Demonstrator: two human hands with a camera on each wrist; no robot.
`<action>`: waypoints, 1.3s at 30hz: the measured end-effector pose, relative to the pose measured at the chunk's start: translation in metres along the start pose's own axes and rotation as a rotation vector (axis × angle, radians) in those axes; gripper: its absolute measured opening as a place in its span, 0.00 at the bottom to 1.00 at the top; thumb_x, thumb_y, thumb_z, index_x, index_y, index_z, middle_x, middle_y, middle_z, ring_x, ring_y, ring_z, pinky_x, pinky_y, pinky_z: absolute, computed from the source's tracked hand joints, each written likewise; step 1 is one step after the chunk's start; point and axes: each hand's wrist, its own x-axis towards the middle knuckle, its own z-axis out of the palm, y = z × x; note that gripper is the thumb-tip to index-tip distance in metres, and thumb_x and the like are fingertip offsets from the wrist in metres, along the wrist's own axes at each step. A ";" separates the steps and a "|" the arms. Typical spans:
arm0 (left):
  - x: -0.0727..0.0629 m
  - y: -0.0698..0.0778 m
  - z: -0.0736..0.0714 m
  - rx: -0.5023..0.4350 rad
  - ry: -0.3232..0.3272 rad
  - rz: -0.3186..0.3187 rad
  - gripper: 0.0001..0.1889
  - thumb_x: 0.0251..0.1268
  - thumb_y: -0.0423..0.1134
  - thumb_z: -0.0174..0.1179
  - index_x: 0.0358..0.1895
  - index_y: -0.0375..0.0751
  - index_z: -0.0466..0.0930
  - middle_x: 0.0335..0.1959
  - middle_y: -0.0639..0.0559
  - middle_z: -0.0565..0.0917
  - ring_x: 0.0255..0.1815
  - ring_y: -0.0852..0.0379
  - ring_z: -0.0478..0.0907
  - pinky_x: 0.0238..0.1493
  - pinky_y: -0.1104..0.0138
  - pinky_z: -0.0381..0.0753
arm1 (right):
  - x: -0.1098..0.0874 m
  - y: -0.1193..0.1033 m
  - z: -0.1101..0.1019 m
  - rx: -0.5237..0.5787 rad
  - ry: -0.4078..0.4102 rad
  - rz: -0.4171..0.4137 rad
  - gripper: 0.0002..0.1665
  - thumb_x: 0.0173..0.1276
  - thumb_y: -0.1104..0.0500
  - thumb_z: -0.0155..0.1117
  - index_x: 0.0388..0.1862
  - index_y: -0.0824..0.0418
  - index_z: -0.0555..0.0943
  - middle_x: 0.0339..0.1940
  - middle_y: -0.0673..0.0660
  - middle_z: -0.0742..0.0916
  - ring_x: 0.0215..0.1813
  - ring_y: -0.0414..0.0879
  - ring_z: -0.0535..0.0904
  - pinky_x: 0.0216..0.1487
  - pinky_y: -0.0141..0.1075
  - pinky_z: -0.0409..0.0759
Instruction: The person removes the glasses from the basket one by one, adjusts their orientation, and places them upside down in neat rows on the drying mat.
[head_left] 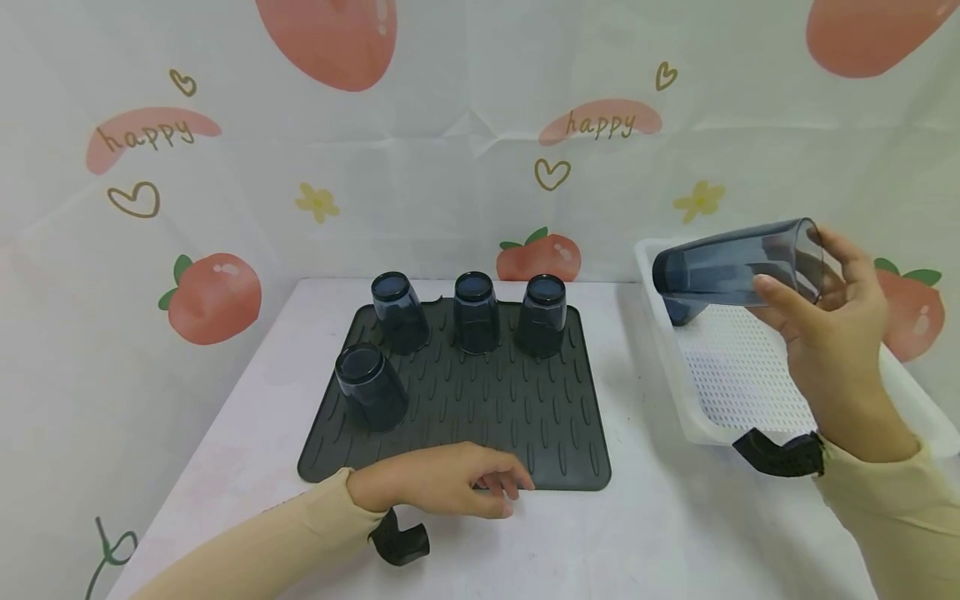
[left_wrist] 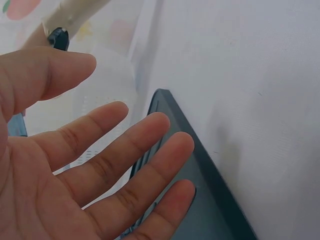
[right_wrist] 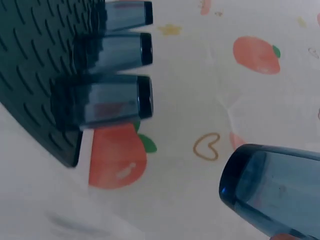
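In the head view my right hand [head_left: 840, 333] grips a blue-tinted drinking glass [head_left: 727, 265] near its rim, above a white basket. The glass lies almost level, its thick base pointing left; that base [right_wrist: 237, 175] also shows in the right wrist view. My left hand [head_left: 450, 479] hovers by the front edge of a dark ridged drying mat [head_left: 480, 425], holding nothing. Its fingers [left_wrist: 145, 165] are loosely spread in the left wrist view. Several matching glasses stand upside down on the mat: three along the back [head_left: 476, 312] and one at the left [head_left: 371, 387].
The white basket [head_left: 690, 408] with a perforated floor stands on the right of the white table [head_left: 247, 467]. Another blue glass [head_left: 682, 312] lies in its back left corner, partly hidden. A printed cloth [head_left: 450, 183] hangs behind the table.
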 end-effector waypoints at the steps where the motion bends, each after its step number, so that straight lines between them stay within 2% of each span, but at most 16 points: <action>1: 0.000 0.000 0.000 -0.001 0.000 0.002 0.17 0.70 0.40 0.57 0.59 0.44 0.76 0.47 0.57 0.82 0.48 0.72 0.76 0.53 0.73 0.76 | -0.002 0.001 0.002 0.008 -0.011 -0.002 0.38 0.56 0.86 0.56 0.64 0.65 0.68 0.50 0.63 0.81 0.44 0.51 0.85 0.37 0.41 0.85; 11: 0.001 -0.002 0.001 0.003 0.005 0.009 0.16 0.70 0.40 0.57 0.59 0.44 0.76 0.47 0.57 0.82 0.48 0.72 0.76 0.53 0.74 0.76 | -0.018 0.018 0.012 0.024 -0.079 -0.036 0.38 0.57 0.85 0.56 0.67 0.66 0.65 0.52 0.65 0.79 0.48 0.53 0.83 0.41 0.42 0.84; 20: 0.000 0.001 0.000 -0.004 0.004 -0.009 0.16 0.70 0.40 0.57 0.59 0.45 0.76 0.47 0.56 0.82 0.48 0.72 0.76 0.53 0.74 0.76 | -0.028 0.029 0.012 0.035 -0.171 -0.061 0.39 0.55 0.86 0.56 0.67 0.71 0.64 0.51 0.65 0.80 0.48 0.52 0.82 0.39 0.41 0.86; 23: 0.000 0.002 -0.001 -0.016 0.002 -0.018 0.16 0.70 0.40 0.58 0.59 0.45 0.76 0.47 0.55 0.82 0.48 0.72 0.76 0.53 0.74 0.76 | -0.033 0.033 0.011 0.018 -0.194 -0.035 0.39 0.55 0.85 0.56 0.67 0.70 0.64 0.53 0.64 0.80 0.50 0.51 0.81 0.41 0.41 0.85; 29: 0.001 -0.002 0.000 -0.003 0.002 0.003 0.17 0.70 0.40 0.57 0.59 0.45 0.76 0.47 0.57 0.82 0.48 0.72 0.76 0.53 0.74 0.76 | -0.043 0.041 0.006 -0.038 -0.252 0.035 0.40 0.57 0.84 0.55 0.69 0.66 0.63 0.59 0.62 0.77 0.55 0.50 0.80 0.45 0.39 0.84; 39: 0.002 -0.003 0.000 0.003 0.004 0.004 0.17 0.70 0.40 0.57 0.59 0.44 0.76 0.47 0.56 0.82 0.48 0.72 0.76 0.53 0.74 0.76 | -0.060 0.052 0.009 -0.165 -0.285 0.108 0.43 0.57 0.82 0.58 0.71 0.63 0.63 0.60 0.60 0.78 0.53 0.46 0.81 0.48 0.33 0.83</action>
